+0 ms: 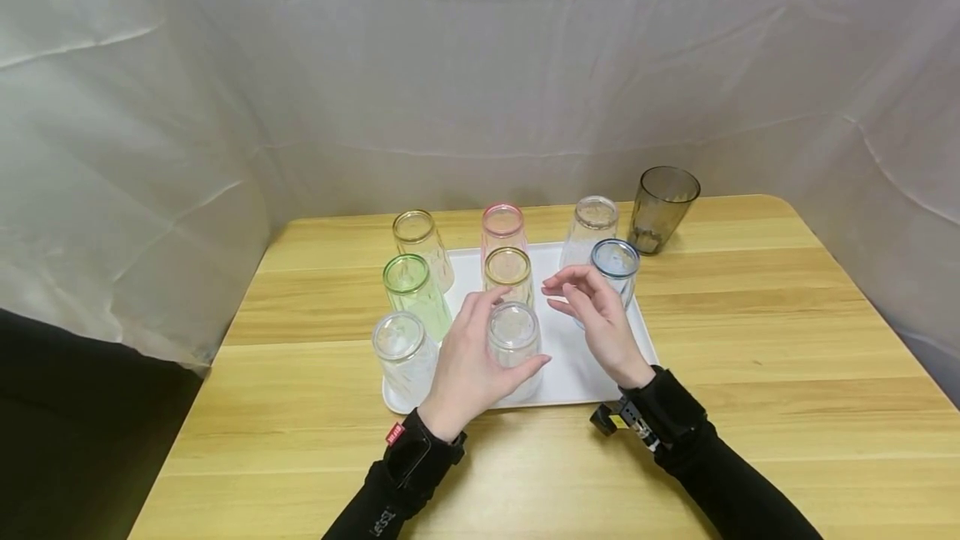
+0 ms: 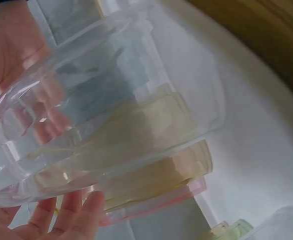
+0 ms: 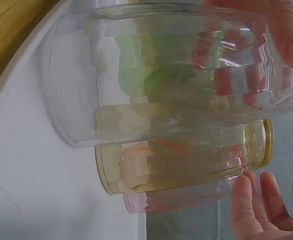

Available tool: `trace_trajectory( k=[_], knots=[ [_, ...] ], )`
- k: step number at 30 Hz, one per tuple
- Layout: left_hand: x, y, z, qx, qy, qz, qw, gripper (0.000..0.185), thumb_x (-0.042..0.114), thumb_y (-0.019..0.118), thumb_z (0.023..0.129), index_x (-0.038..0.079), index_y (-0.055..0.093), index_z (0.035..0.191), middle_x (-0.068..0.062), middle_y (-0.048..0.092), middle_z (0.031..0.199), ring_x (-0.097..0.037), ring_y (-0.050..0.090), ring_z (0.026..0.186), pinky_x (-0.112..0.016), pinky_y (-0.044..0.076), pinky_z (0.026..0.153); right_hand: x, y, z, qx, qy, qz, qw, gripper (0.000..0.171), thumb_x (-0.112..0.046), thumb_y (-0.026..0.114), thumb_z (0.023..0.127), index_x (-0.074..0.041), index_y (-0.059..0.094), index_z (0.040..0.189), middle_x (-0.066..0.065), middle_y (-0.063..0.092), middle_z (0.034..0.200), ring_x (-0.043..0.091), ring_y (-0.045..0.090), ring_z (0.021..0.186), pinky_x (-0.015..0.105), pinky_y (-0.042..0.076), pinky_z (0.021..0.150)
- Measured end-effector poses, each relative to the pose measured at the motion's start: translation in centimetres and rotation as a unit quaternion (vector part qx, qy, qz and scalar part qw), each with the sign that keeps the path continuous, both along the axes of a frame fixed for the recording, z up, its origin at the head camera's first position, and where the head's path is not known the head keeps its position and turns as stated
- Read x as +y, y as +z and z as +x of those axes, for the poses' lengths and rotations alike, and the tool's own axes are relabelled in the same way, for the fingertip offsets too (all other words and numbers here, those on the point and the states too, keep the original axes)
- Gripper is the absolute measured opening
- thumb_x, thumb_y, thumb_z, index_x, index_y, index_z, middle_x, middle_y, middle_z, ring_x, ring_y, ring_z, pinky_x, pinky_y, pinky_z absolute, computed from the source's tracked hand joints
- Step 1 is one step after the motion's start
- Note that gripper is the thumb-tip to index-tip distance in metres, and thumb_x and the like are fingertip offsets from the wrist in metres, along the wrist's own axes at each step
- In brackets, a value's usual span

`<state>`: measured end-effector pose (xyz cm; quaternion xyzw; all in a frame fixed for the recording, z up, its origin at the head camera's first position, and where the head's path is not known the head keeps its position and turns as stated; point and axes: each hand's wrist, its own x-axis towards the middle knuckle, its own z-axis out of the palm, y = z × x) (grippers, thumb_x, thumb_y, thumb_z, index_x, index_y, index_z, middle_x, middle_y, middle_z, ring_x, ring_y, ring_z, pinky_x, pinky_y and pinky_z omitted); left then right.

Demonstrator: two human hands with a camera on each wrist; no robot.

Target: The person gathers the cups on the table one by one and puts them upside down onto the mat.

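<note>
Head view: a wooden table (image 1: 750,340) fills the lower half of the frame, backed by a white cloth backdrop (image 1: 480,65) across the upper half. At centre lies a white tray (image 1: 570,373) bearing upturned tumblers. Along the tray's left edge, from upper to lower: a yellow-rimmed glass (image 1: 420,242), a green glass (image 1: 414,294) and a clear glass (image 1: 402,361). In the middle column: a pink glass (image 1: 503,230), an amber-rimmed glass (image 1: 508,273) and the clear centre glass (image 1: 514,344). On the right side: a clear tumbler (image 1: 592,227) and a blue-rimmed glass (image 1: 615,269). Off the tray, at upper right, a dark grey cup (image 1: 662,208) stands mouth up on the table.

The left hand (image 1: 472,365) grips the clear centre glass, thumb curled round its lower side and fingers round its left side; the left wrist view confirms fingers (image 2: 71,215) against the glass wall. The right hand (image 1: 596,319) hovers just right of that glass, fingers loosely curved and slightly spread, holding nothing.
</note>
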<state>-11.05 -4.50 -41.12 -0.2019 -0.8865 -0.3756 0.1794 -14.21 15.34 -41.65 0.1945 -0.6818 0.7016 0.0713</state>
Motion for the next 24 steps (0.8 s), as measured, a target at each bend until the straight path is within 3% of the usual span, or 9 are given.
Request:
trace_trajectory(
  k=[5,24],
  knots=[
    [-0.18,0.57,0.05,0.013,-0.006,0.014,0.9998,0.086,0.039,0.093,0.067,0.013,0.051,0.138,-0.002,0.061,0.118,-0.018,0.063,0.104,-0.035,0.057,0.089,-0.06,-0.07,0.04,-0.002,0.005,0.0,1.0,0.03,-0.012,0.042,0.107,0.013,0.048,0.123,0.004,0.062,0.115,0.009,0.064,0.111,0.026,0.057,0.097],
    [-0.29,1.0,0.19,0.0,-0.013,0.02,0.9997,0.083,0.036,0.092,0.069,0.014,0.052,0.138,-0.003,0.065,0.124,-0.018,0.065,0.11,-0.036,0.056,0.095,-0.17,-0.08,0.24,-0.008,0.012,0.001,1.0,0.03,-0.012,0.043,0.107,0.013,0.049,0.122,0.006,0.062,0.113,0.008,0.065,0.108,0.026,0.058,0.095]
  ],
)
